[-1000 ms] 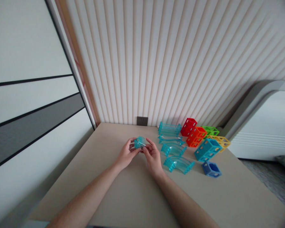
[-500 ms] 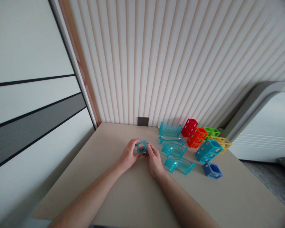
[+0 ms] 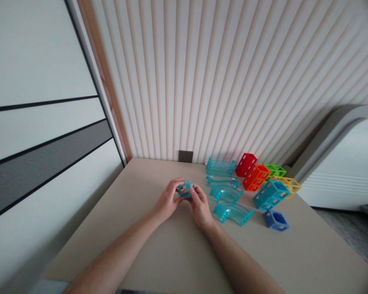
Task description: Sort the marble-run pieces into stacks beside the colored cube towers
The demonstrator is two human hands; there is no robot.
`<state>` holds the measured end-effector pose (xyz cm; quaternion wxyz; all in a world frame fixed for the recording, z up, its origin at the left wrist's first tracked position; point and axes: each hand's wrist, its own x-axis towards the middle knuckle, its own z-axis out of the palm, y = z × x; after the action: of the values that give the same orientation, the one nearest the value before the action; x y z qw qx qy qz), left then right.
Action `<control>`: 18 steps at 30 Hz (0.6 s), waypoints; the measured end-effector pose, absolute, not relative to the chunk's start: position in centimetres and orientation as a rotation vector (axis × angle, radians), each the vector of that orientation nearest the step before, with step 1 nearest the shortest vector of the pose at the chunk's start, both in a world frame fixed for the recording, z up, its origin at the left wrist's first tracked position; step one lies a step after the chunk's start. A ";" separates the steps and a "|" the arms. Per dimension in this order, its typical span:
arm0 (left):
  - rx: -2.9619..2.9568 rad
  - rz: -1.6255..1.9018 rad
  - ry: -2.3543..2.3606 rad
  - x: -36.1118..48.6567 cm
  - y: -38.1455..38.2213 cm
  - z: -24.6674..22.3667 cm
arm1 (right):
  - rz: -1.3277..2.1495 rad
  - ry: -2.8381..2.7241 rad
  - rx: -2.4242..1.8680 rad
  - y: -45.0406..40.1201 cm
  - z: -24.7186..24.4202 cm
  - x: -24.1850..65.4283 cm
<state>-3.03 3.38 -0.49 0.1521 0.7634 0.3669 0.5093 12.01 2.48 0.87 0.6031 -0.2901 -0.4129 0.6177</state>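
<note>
Between my two hands is a small clear teal plastic piece [image 3: 185, 188] with a round opening, held above the table. My left hand [image 3: 168, 200] grips its left side, fingers on top and thumb below. On the right side, my right hand [image 3: 200, 204] pinches the same piece with thumb and fingers. Part of it is hidden behind the fingers. Just right of my right hand lie clear teal track pieces: a curved one [image 3: 234, 213] nearest, another curved one [image 3: 226, 193] behind it, then a thin wavy one [image 3: 222, 180] and a straight one [image 3: 221, 166].
Open-sided plastic blocks stand at the right: red [image 3: 245, 165], orange [image 3: 255, 178], green [image 3: 274, 170], yellow [image 3: 290, 185], light blue [image 3: 270, 195] and dark blue [image 3: 276, 220]. A ribbed wall panel [image 3: 184, 81] with a dark socket [image 3: 185, 156] borders the table [image 3: 171, 253] at the back.
The teal piece has turned a little in my hands, so its opening faces differently. Both hands keep hold of it in nearly the same place.
</note>
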 end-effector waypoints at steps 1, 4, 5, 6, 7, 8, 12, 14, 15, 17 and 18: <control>2.179 1.457 1.054 -3.0 3.4 -0.5 | 1.429 -0.976 -0.673 2.5 0.9 12.1; 2.163 1.458 1.052 -3.0 3.2 -0.4 | 1.421 -1.024 -0.678 2.4 0.8 12.2; 2.161 1.462 1.049 -3.0 3.2 -0.3 | 1.418 -1.033 -0.674 2.4 0.8 12.2; 2.161 1.464 1.042 -3.0 3.1 -0.2 | 1.417 -1.039 -0.668 2.4 0.8 12.2; 2.162 1.464 1.031 -3.0 3.0 -0.1 | 1.416 -1.041 -0.660 2.4 0.9 12.2; 2.163 1.463 1.018 -3.1 2.9 0.0 | 1.417 -1.041 -0.654 2.3 0.9 12.2; 2.155 1.458 0.982 -3.1 2.7 0.2 | 1.433 -1.031 -0.654 2.3 0.8 12.2; 2.155 1.461 0.986 -3.1 2.8 0.1 | 1.435 -1.022 -0.648 2.3 0.8 12.2; 2.154 1.459 0.995 -3.1 2.9 0.1 | 1.434 -1.016 -0.646 2.3 0.8 12.2; 2.151 1.449 1.017 -3.0 3.0 0.0 | 1.436 -1.000 -0.652 2.3 0.9 12.2; 2.149 1.442 1.028 -3.0 3.0 0.0 | 1.441 -0.991 -0.660 2.2 0.9 12.1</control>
<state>-2.97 3.01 0.02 0.1776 0.7594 0.3634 0.5096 12.12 2.25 0.91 0.5943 -0.2841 -0.4263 0.6200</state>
